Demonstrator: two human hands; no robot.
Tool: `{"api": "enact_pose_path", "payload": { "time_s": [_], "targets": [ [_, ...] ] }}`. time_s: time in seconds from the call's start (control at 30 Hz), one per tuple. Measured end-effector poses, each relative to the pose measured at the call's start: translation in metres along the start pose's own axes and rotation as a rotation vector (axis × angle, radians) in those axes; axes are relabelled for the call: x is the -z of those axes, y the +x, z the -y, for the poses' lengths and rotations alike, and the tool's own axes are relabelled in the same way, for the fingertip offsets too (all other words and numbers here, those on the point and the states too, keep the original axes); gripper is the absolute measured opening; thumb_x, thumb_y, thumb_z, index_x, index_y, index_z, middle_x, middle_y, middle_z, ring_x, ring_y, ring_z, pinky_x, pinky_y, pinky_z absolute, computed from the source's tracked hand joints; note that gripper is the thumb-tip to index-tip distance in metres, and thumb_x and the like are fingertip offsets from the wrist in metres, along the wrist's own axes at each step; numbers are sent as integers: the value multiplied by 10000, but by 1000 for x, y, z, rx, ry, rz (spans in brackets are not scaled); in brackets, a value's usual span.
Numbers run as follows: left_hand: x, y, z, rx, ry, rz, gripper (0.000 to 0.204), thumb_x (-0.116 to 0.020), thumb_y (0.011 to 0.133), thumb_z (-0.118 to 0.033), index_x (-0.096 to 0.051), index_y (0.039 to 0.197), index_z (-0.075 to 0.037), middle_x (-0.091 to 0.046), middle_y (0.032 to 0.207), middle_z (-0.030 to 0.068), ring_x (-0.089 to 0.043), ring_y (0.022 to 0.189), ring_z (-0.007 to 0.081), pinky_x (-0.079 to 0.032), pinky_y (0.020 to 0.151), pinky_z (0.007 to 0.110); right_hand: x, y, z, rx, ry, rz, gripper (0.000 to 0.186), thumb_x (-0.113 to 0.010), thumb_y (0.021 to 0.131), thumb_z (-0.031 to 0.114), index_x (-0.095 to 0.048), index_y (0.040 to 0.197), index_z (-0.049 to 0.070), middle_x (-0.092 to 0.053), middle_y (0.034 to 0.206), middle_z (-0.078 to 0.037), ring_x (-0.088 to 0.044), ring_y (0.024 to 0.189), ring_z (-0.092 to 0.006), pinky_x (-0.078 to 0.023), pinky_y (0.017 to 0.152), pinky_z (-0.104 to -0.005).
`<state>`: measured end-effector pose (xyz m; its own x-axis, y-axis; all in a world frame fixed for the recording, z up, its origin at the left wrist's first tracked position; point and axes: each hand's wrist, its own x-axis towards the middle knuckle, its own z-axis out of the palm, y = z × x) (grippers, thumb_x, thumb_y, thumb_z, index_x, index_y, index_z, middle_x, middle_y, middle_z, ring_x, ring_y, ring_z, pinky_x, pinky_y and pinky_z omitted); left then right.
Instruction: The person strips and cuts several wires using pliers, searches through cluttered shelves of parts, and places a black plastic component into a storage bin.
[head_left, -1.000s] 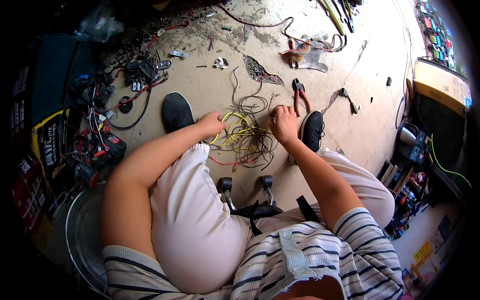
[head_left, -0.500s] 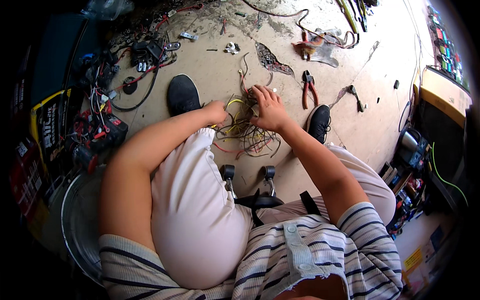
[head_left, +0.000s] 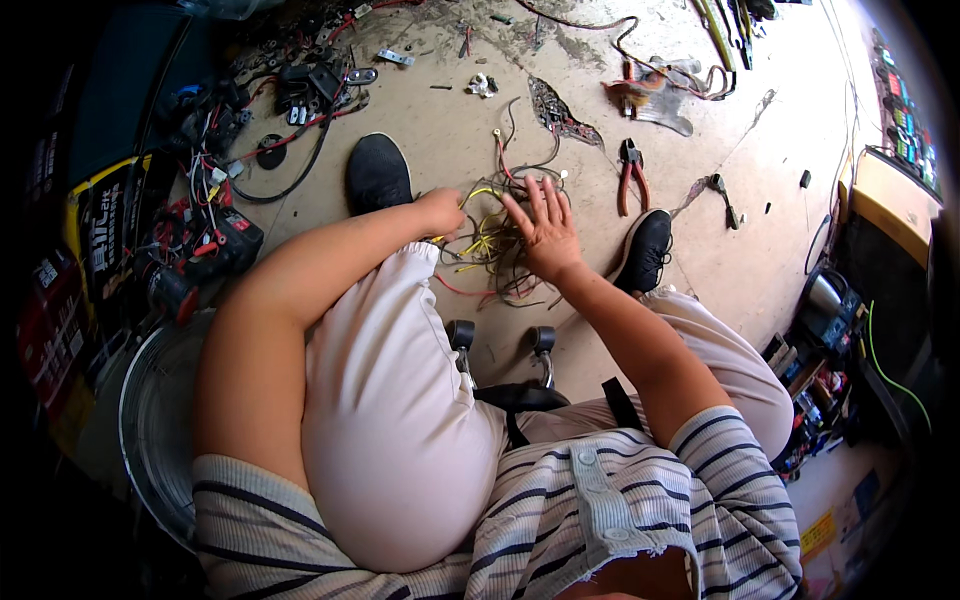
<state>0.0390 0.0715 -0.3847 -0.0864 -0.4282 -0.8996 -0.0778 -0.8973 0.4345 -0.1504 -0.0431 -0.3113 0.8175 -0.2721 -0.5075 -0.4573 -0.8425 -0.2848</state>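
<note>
A loose tangle of thin wires in yellow, black, brown and red lies on the floor between my feet. At its left side my left hand is closed, with yellow wire showing at its fingers. Over the tangle's right side my right hand is open, fingers spread, palm down, holding nothing. Some wires pass under the right hand and are hidden there. Pliers with red handles lie on the floor beyond my right shoe.
My dark shoes flank the wires. Power tool parts and cables crowd the left side. A glove lies at the far right, and a small black tool nearer. Stool casters stand just in front of me.
My right hand has opened out, its fingers spreading and lifting off the wires. The tangle looks looser and more spread. My left hand stays closed at the left side.
</note>
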Motion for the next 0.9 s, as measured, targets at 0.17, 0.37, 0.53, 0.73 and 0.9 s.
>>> {"api": "enact_pose_path", "payload": {
  "time_s": [0.17, 0.37, 0.53, 0.73, 0.9],
  "targets": [
    [0, -3, -4, 2, -7, -10, 149, -556, 837, -66, -550, 959, 19, -630, 825, 124, -638, 675, 167, -537, 550, 294, 0, 20, -7, 4, -157, -54, 734, -500, 798, 133, -174, 1452, 200, -220, 1462, -136, -265, 1318, -325, -246, 1044, -427],
    [-7, -15, -7, -260, 533, -243, 241, -584, 782, -67, -529, 1007, -3, -619, 851, 185, -623, 821, 343, -506, 717, 425, -3, 23, -11, -20, -152, -82, 499, -452, 824, 128, -379, 1308, 33, -519, 1156, -133, -538, 959, -245, -392, 856, -370],
    [-1, -35, -20, -363, 675, -509, 413, -654, 720, -154, -465, 1054, 1, -534, 1078, 228, -522, 1026, 407, -443, 866, 453, -11, 32, -10, -139, -127, -108, 356, -472, 819, 139, -466, 1161, 37, -614, 975, -107, -601, 850, -242, -432, 788, -362],
    [1, -33, -23, -218, 523, -294, 644, -774, 653, -384, -478, 1041, 36, -578, 987, 222, -569, 958, 379, -462, 837, 407, -4, 43, -12, -390, 221, -36, 398, -646, 685, 218, -527, 1007, 17, -632, 797, -172, -625, 771, -330, -483, 681, -419],
    [11, -27, -24, -223, 7, 30, 709, -786, 652, -461, -503, 1097, 12, -602, 958, 132, -587, 916, 275, -471, 776, 369, 18, 45, -2, -460, 515, -92, 366, -699, 639, 287, -576, 841, 8, -628, 772, -200, -621, 758, -371, -485, 685, -438]
  ]
}}
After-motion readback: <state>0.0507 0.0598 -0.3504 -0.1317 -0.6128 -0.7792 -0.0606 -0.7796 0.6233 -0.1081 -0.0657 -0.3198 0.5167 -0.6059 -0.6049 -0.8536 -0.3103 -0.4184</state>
